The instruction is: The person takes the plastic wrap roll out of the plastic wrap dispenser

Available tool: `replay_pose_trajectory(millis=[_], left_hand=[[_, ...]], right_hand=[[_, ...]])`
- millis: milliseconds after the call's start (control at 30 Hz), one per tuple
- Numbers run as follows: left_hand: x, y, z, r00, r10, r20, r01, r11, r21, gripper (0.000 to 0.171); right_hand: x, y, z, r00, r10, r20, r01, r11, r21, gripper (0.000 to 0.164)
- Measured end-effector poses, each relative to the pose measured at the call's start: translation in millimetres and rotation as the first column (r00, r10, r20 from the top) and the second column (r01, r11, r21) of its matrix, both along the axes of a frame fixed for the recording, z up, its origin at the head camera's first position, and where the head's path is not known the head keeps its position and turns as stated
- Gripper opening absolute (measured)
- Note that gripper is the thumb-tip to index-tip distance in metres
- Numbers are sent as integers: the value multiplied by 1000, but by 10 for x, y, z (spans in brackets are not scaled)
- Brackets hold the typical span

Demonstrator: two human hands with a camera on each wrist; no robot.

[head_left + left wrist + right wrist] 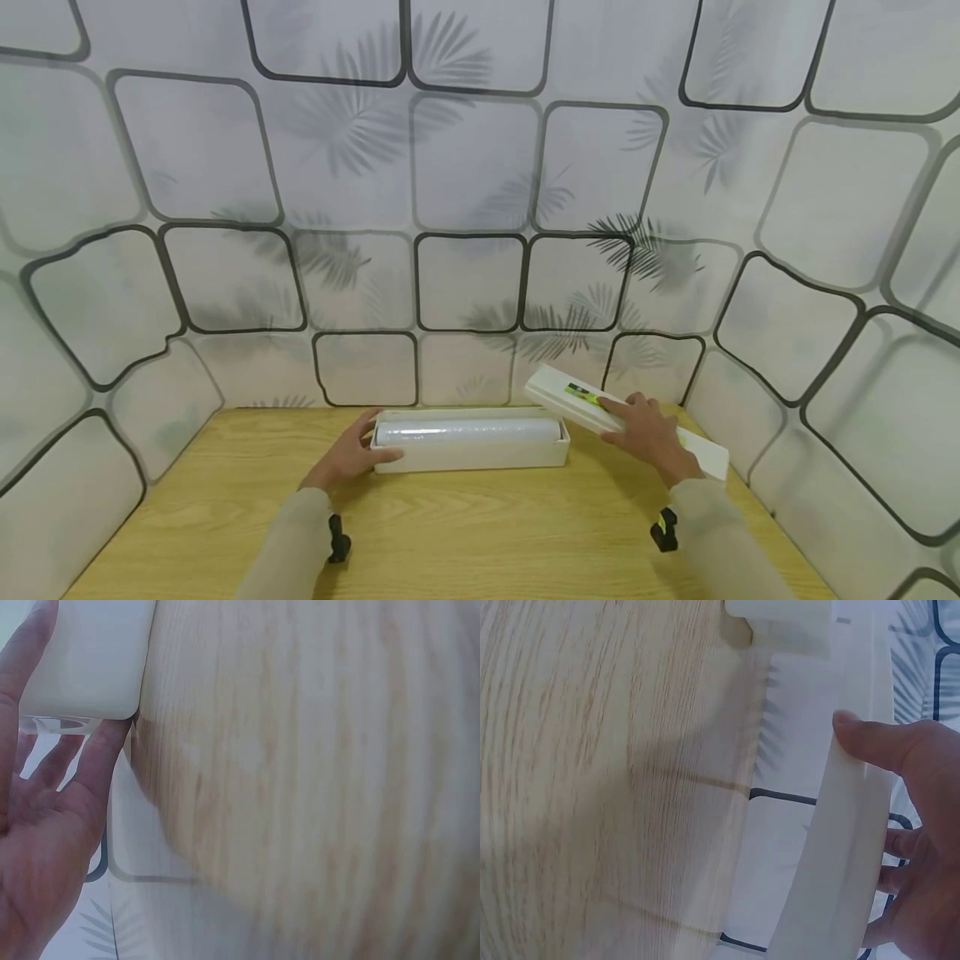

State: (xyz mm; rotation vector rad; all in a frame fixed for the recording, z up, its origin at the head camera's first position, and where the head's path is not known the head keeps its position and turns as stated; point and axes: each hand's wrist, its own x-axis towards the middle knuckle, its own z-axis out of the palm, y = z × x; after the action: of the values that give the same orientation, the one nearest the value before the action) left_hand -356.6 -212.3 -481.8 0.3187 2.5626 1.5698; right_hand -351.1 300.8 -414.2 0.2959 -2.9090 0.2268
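A long white box (472,456) lies on the table in the head view, its top uncovered. Inside it sits a roll wrapped in shiny clear plastic (468,431). My left hand (355,450) grips the box's left end, thumb along the front wall and fingers round the end and back. In the left wrist view the box's end (90,667) shows between thumb and fingers. My right hand (647,433) holds a long white lid (551,387) with a green and black label, tilted above the table beside the box's right end. The right wrist view shows the thumb pressed on the lid's edge (832,847).
The light wooden table (480,533) backs onto a pale curtain-like wall covering (472,283) with dark rounded squares and leaf prints, which also closes in both sides. A black wrist mount (339,539) is on the left arm, another (664,531) on the right.
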Motion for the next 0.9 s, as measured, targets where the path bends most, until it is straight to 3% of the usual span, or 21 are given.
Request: replay_pose_trajectory(millis=[333,900], left_hand=[[5,17,4,1000,10,-5,-10,1000,-10,103],[13,16,22,1000,13,8,-13,1000,4,105]], right_hand=[[33,141,-65,997,-55,60,56,998,-8,67],[131,257,-29,988,-110,104,112,994,-10,69]])
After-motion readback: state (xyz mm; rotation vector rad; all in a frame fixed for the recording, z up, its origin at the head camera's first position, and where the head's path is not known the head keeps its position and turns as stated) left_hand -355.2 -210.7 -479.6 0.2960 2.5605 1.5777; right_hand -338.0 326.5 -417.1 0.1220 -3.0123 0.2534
